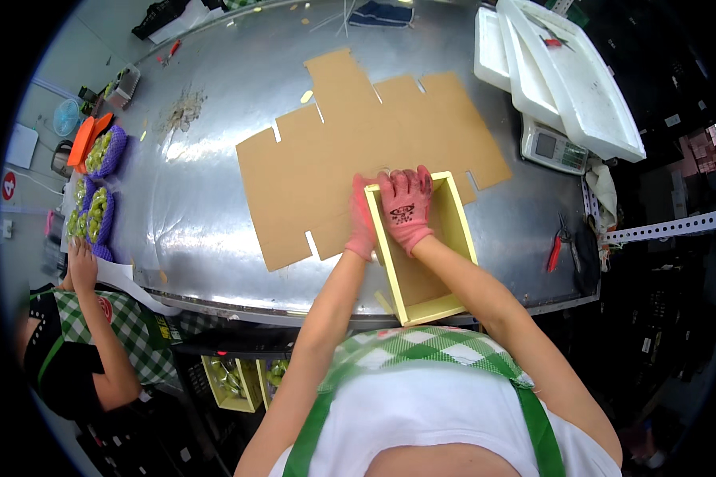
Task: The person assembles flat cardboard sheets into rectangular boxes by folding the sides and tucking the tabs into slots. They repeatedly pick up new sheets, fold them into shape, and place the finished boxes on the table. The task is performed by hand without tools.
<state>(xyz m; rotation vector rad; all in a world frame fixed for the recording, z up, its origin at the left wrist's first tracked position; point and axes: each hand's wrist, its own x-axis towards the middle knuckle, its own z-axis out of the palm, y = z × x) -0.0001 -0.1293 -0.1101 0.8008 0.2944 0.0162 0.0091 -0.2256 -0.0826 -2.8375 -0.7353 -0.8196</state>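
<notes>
A pale yellow open-topped box (458, 226) stands at the table's near edge, partly over a flat brown cardboard sheet (294, 187) with cut slots. My left hand (361, 219), in a pink glove, presses against the outside of the box's left wall near its far corner, its fingers partly hidden by the wall. Reaching into the box, my right hand (406, 203), also pink-gloved, has its fingers hooked over the far rim. Both hands grip the box around that far left corner. The box's inside shows a brownish bottom.
White foam trays (589, 87) sit on a digital scale (553, 149) at the right. Red-handled pliers (559, 242) lie near the right edge. At left, purple-netted green fruit (102, 211) stands beside a co-worker's hand (82, 262). Yellow boxes of fruit (232, 383) rest below the table.
</notes>
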